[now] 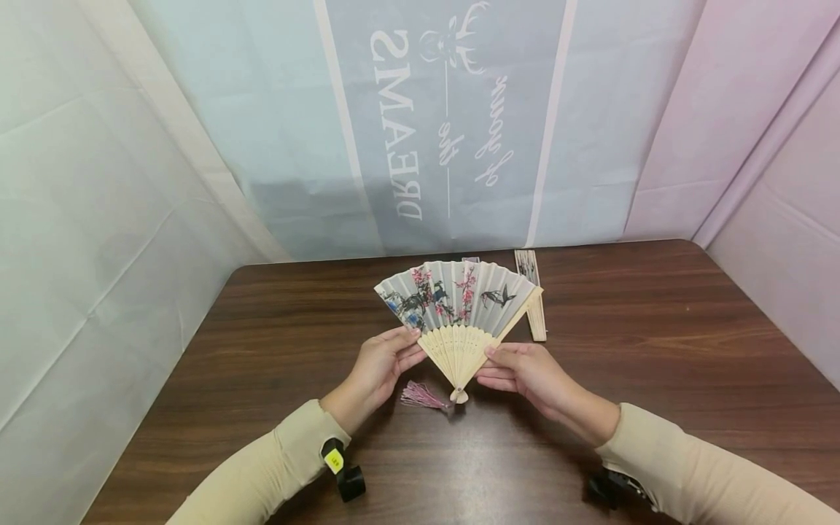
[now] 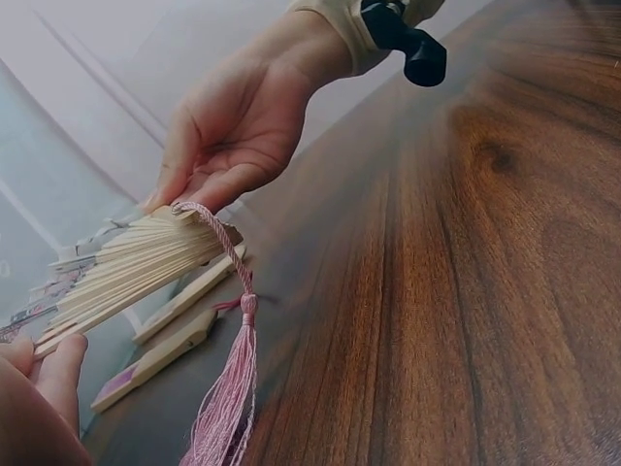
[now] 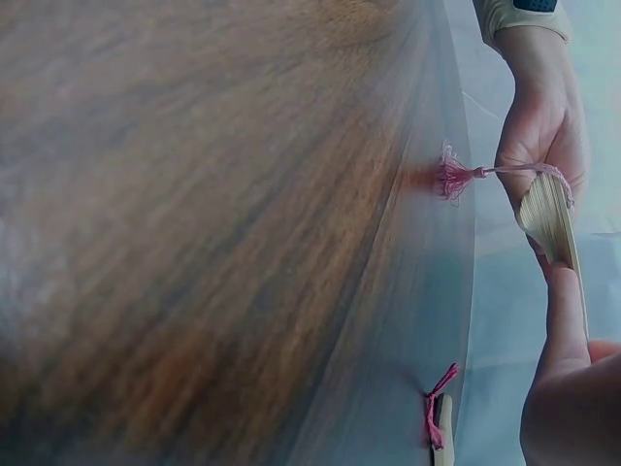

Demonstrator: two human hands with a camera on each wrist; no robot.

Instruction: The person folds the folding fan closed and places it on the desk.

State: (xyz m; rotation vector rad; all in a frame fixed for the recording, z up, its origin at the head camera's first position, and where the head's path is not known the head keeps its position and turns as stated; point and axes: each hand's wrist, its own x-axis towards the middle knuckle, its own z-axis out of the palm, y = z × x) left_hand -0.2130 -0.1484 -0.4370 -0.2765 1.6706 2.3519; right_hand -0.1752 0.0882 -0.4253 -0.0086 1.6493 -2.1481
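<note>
A folding fan point(image 1: 459, 302) is spread wide, its grey leaf printed with pink blossoms and birds above pale slatted ribs. My left hand point(image 1: 383, 364) pinches its left edge where leaf meets ribs. On the opposite side, my right hand point(image 1: 528, 372) grips the right outer rib between thumb and fingers. From the pivot at the bottom hangs a pink tassel point(image 2: 228, 388) on a twisted cord. In the right wrist view the fan's ribs point(image 3: 548, 218) appear nearly edge-on, with the left hand point(image 3: 548, 126) beyond them.
Behind the spread fan, a folded fan point(image 1: 536, 313) lies on the brown wooden table point(image 1: 262, 328) near its back edge. The left wrist view shows another folded fan point(image 2: 155, 364) with a purple patch beside it. A printed cloth backdrop point(image 1: 590, 146) rises behind the table.
</note>
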